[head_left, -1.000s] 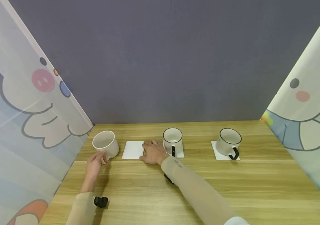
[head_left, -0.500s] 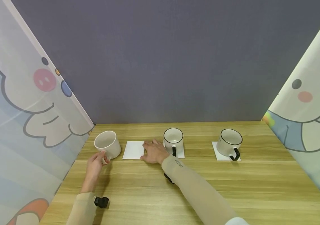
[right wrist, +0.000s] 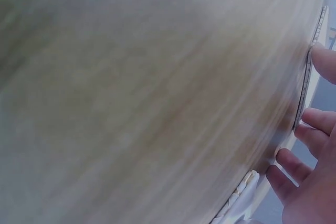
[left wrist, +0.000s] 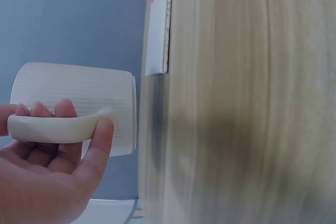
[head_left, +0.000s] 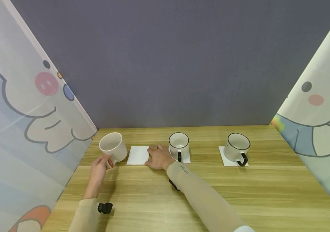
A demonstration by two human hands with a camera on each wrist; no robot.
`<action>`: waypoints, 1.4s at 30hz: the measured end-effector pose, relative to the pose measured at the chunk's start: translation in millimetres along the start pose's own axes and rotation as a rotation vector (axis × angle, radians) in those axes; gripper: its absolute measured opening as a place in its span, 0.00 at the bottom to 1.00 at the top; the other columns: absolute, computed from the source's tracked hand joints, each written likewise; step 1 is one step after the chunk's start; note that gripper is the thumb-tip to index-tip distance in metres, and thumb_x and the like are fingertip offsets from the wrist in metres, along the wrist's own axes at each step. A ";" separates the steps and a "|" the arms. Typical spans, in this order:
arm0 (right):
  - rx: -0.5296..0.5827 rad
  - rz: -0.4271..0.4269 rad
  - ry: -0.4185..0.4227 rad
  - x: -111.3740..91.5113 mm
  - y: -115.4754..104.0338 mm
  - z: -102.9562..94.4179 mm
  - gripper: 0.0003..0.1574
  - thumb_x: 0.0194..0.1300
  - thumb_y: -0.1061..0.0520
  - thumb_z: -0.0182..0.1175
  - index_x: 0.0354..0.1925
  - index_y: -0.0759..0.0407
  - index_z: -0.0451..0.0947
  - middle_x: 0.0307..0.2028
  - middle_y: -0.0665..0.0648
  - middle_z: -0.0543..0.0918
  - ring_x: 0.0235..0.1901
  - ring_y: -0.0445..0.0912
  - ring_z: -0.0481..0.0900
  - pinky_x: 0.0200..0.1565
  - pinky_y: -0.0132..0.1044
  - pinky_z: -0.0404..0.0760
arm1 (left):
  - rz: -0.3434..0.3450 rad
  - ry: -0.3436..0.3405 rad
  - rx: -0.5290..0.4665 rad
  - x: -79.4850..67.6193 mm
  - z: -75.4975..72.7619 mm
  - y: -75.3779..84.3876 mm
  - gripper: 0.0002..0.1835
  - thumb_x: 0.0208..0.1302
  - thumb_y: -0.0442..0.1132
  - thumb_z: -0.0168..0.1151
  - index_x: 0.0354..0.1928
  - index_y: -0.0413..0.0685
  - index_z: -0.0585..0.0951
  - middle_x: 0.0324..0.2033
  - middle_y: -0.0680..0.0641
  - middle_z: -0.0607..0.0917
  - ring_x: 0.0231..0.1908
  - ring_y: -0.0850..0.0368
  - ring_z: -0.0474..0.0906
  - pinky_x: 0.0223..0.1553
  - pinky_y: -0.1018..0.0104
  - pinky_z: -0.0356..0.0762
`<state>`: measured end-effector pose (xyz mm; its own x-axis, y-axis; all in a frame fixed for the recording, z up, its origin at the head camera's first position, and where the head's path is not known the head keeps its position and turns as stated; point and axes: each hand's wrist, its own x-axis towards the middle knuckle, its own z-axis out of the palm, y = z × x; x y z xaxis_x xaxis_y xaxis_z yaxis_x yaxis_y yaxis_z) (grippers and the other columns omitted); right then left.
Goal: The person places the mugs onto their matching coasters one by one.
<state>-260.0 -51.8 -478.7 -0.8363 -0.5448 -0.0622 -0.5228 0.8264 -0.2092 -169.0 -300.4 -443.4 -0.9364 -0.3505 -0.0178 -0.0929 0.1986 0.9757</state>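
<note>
My left hand (head_left: 99, 167) grips the handle of a plain white ribbed mug (head_left: 114, 149) at the left end of the table. In the left wrist view, fingers curl through the mug handle (left wrist: 47, 128) and the thumb presses on it; the mug's base shows just clear of the tabletop. Right beside the mug lies a flat white square coaster (head_left: 137, 155). My right hand (head_left: 159, 157) rests at that coaster's right edge, thumb and fingertips touching it with the fingers spread and relaxed. Its palm hides part of the table there.
A black-rimmed white mug (head_left: 178, 143) stands on a second coaster (head_left: 186, 158), close to my right hand. Farther right, another black-rimmed mug (head_left: 236, 150) with a black handle sits on its coaster (head_left: 225, 159). A grey panel (head_left: 179, 64) closes the back of the wooden table (head_left: 141, 199).
The white mug in my left hand has risen slightly off the table and shifted a little toward the coaster, tilting a bit. My right hand has stayed at the coaster's edge.
</note>
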 end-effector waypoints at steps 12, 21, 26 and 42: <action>0.003 0.002 0.006 0.7 1.3 1.8 0.44 0.67 0.27 0.57 0.73 0.45 0.68 0.74 0.47 0.66 0.64 0.47 0.66 0.66 0.43 0.66 | 0.013 -0.023 0.029 -5.6 6.8 14.2 0.26 0.81 0.49 0.49 0.27 0.35 0.76 0.28 0.49 0.80 0.40 0.56 0.76 0.47 0.67 0.75; 0.003 0.008 -0.008 0.3 1.1 0.7 0.44 0.68 0.27 0.57 0.74 0.45 0.67 0.75 0.47 0.65 0.65 0.46 0.65 0.67 0.43 0.65 | 0.048 -0.051 0.037 -10.0 15.5 24.6 0.27 0.80 0.50 0.50 0.28 0.33 0.75 0.27 0.50 0.79 0.40 0.55 0.76 0.48 0.61 0.73; 0.002 0.006 0.000 0.5 0.4 -0.5 0.44 0.68 0.27 0.57 0.74 0.45 0.68 0.75 0.47 0.65 0.65 0.46 0.65 0.67 0.43 0.66 | 0.044 -0.068 0.035 -7.9 19.6 24.6 0.27 0.80 0.50 0.50 0.27 0.35 0.75 0.28 0.49 0.80 0.42 0.54 0.76 0.51 0.60 0.74; 0.011 0.010 0.016 2.0 1.3 2.6 0.44 0.67 0.28 0.59 0.73 0.45 0.69 0.74 0.47 0.67 0.65 0.47 0.66 0.67 0.44 0.66 | 0.064 -0.074 0.022 -7.0 35.4 17.7 0.26 0.80 0.46 0.52 0.27 0.29 0.75 0.25 0.47 0.81 0.39 0.55 0.78 0.45 0.65 0.76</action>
<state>-261.9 -52.2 -481.7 -0.8438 -0.5344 -0.0490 -0.5128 0.8299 -0.2197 -176.0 -262.0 -433.8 -0.9630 -0.2680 0.0279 -0.0384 0.2389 0.9703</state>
